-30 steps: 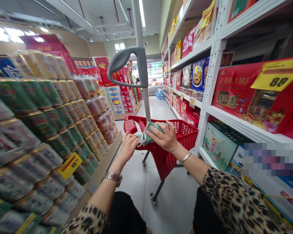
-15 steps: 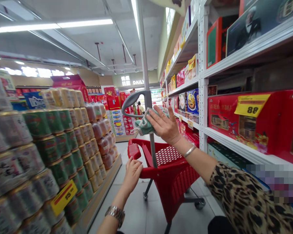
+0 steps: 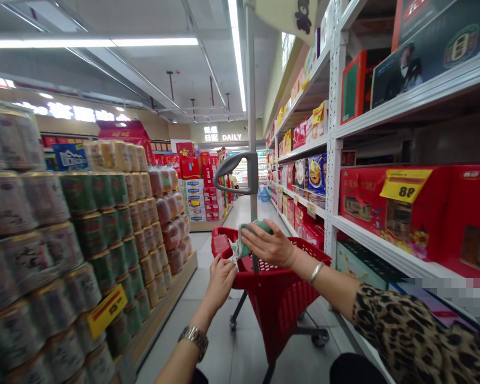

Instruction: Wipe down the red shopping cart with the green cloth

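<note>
In a supermarket aisle, right at the front of the head camera's view, a folded pale-teal fabric face mask [image 3: 254, 232] sits between the two bare hands, above a red plastic shopping trolley. The left hand [image 3: 221, 284], with a silver link wristwatch [image 3: 194, 341] on its wrist, has its fingers [image 3: 229, 265] curled narrowly and pinching the mask's paler lower edge. The right hand [image 3: 270, 246], with a slim silver bangle [image 3: 316, 273] and a leopard-print sleeve [image 3: 408, 335] behind it, has its fingers [image 3: 260, 236] lying nearly straight across the top of the fabric. The mask looks light and soft, likely to crumple rather than hold a shape, so its folded edge seems the surest place to take hold of it. Just below, the red trolley basket [image 3: 278, 298] stands on a grey tiled floor [image 3: 240, 346], with a grey curved handle [image 3: 236, 170] on a tall pole. To the left rise stacks of green-and-gold drink cans [image 3: 102, 194] with a yellow price tag [image 3: 107, 311]; to the right, white perforated steel shelving [image 3: 335, 133] holds red gift boxes [image 3: 388, 213] marked with a yellow 88 tag [image 3: 405, 185]. Far down the aisle, a sign reading DAILY [image 3: 232, 137] hangs over the lit refrigerated cases [image 3: 244, 170].
</note>
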A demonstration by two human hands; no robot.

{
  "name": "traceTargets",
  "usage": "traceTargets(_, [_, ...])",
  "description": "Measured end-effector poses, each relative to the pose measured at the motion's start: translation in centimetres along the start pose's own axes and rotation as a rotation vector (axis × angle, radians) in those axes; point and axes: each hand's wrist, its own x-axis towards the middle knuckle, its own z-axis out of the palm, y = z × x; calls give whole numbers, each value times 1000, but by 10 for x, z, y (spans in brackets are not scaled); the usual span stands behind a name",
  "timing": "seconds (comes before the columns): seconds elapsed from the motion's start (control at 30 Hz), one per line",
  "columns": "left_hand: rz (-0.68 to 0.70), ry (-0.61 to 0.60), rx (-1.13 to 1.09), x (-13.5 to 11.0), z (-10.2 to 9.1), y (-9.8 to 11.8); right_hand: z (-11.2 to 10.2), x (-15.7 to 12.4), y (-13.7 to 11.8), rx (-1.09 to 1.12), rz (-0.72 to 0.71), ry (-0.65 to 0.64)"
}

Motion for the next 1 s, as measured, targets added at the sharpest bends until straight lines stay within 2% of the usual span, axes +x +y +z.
traceTargets(0.13, [-5,6,19,-3,4,-1,-11,15,26,-50,14,40])
traceTargets(0.27, [-2,12,33,-3,6,-1,-19,54,67,-5,226,9])
traceTargets(0.4, [1,3,32,-4,7,0,-6,99,108,-48,406,23])
traceTargets(0.5, [9,19,41,-5,10,-1,10,119,123,-86,470,53])
traceTargets(0.6, [18,48,54,-6,16,-7,19,127,116,-84,483,10])
traceTargets(0.7, [34,64,54,-5,20,-12,19,129,96,-101,424,-21])
traceTargets(0.87, [45,54,36,-4,20,-15,18,125,66,-146,243,30])
traceTargets(1.0, [56,51,17,-5,17,-13,16,111,56,-205,139,75])
